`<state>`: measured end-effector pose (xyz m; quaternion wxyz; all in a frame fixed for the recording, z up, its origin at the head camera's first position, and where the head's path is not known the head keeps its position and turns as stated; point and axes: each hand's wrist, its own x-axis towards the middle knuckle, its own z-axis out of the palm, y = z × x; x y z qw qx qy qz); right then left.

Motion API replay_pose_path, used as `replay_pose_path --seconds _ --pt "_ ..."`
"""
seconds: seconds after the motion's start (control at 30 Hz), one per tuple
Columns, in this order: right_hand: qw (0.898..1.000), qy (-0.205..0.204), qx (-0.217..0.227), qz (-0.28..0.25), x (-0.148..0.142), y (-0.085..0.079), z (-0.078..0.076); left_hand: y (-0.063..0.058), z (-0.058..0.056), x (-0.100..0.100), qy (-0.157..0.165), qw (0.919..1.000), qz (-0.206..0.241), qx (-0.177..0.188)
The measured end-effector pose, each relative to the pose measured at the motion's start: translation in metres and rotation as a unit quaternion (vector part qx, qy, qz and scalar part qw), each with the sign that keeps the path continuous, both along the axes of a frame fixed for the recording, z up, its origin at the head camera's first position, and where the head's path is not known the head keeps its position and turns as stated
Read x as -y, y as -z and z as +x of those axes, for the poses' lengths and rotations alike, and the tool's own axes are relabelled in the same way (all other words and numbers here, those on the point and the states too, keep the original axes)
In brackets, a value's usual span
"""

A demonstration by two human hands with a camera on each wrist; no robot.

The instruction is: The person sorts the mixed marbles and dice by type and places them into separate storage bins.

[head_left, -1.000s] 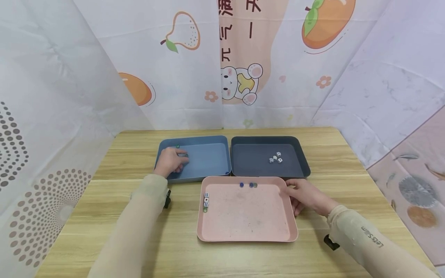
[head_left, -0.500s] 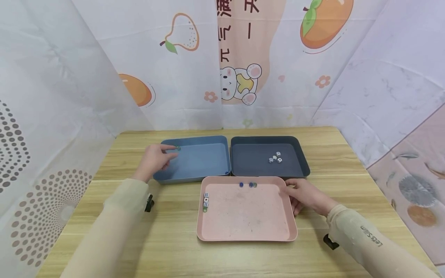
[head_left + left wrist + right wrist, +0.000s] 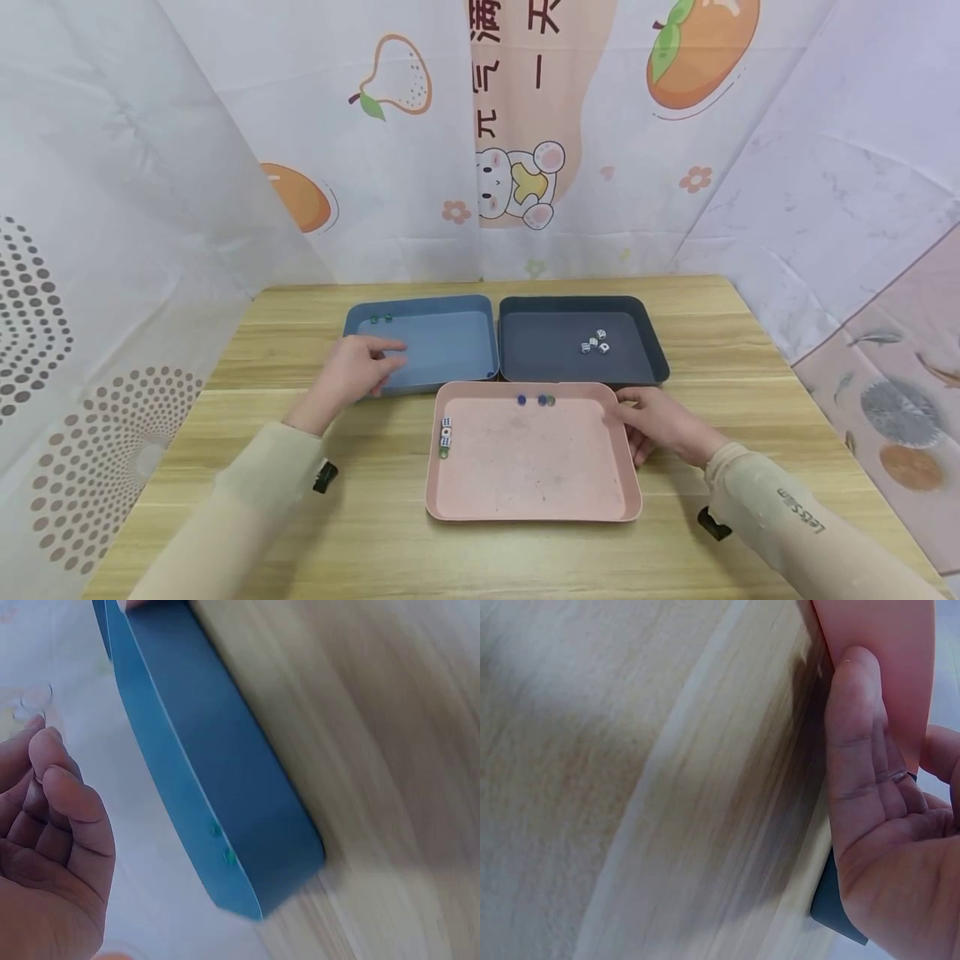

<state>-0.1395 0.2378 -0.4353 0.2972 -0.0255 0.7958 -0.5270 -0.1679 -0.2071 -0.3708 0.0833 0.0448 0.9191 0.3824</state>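
My left hand (image 3: 358, 367) hovers over the front left of the blue tray (image 3: 450, 342), fingers loosely extended, nothing between them in the left wrist view. Two small green beads (image 3: 388, 317) lie by that tray's back wall; a dark blue bead (image 3: 491, 374) is at its front right corner. With thumb over the rim and fingers against the outer wall, my right hand (image 3: 660, 423) holds the right side of the pink tray (image 3: 540, 467). Inside it, three white dice (image 3: 446, 432) and a green bead (image 3: 443, 454) line the left wall; two blue beads (image 3: 522, 400) and a greenish bead (image 3: 551, 400) lie along the back.
A dark navy tray (image 3: 547, 342) with several white dice (image 3: 593, 342) stands to the right of the blue tray, behind the pink one. All three trays sit close together on a wooden table (image 3: 375, 517). A printed curtain (image 3: 420, 192) hangs behind the table.
The left hand moved left to the blue tray's back left, then away toward the front. Two green beads now show side by side at the back wall. The right hand stayed on the pink tray.
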Motion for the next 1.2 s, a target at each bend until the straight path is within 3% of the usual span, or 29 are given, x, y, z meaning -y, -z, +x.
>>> replay_pose_path --seconds 0.4,0.7,1.2 --pt "1.0 0.006 0.004 0.004 0.0 0.0 0.001 0.008 0.011 -0.057 0.065 0.9978 0.003 -0.013" --pt "1.0 0.011 0.002 0.003 0.0 -0.001 0.001 0.015 0.008 -0.088 0.078 0.9948 0.056 0.036" --pt "1.0 0.006 0.006 0.01 0.001 -0.001 0.001 0.024 0.002 -0.121 0.109 0.9906 0.074 0.036"
